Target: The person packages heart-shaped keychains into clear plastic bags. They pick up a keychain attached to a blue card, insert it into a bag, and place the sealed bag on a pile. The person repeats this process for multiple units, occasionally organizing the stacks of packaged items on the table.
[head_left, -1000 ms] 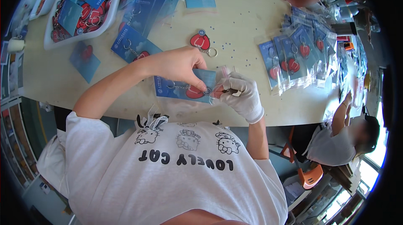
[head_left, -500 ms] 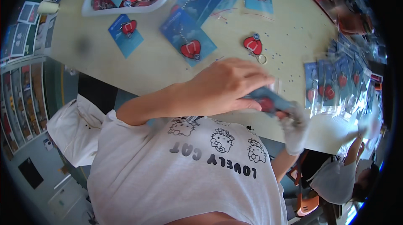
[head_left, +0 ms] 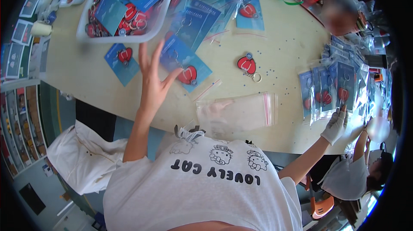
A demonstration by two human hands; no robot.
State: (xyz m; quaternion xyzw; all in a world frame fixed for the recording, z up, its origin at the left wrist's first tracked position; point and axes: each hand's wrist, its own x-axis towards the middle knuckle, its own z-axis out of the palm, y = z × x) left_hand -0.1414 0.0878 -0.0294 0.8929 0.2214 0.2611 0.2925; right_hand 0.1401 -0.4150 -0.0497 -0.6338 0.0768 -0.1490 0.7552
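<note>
My bare left hand [head_left: 152,76] is held over the table with its fingers spread and nothing in them. Its fingertips are close to a blue card with a red heart-shaped keychain [head_left: 187,75]. Another blue card with such a keychain [head_left: 124,55] lies left of that hand. At the right, my right hand [head_left: 336,125], in a white glove with bare fingertips, pinches the lower edge of a bagged keychain card [head_left: 343,89]. That card lies in an overlapping row of similar clear packets. A loose red keychain [head_left: 247,65] with a metal ring rests mid-table.
Clear plastic bags [head_left: 241,109] lie near the front edge. A white bin [head_left: 129,39] of red keychains and blue cards stands far left. More cards [head_left: 202,22] overlap at the back, beside a bagged one [head_left: 249,11]. A co-worker [head_left: 348,179] sits at the right.
My hands were together before me around a carded keychain. My left hand has moved left and opened; my right has reached the packets at the right. The clear bags have come into sight.
</note>
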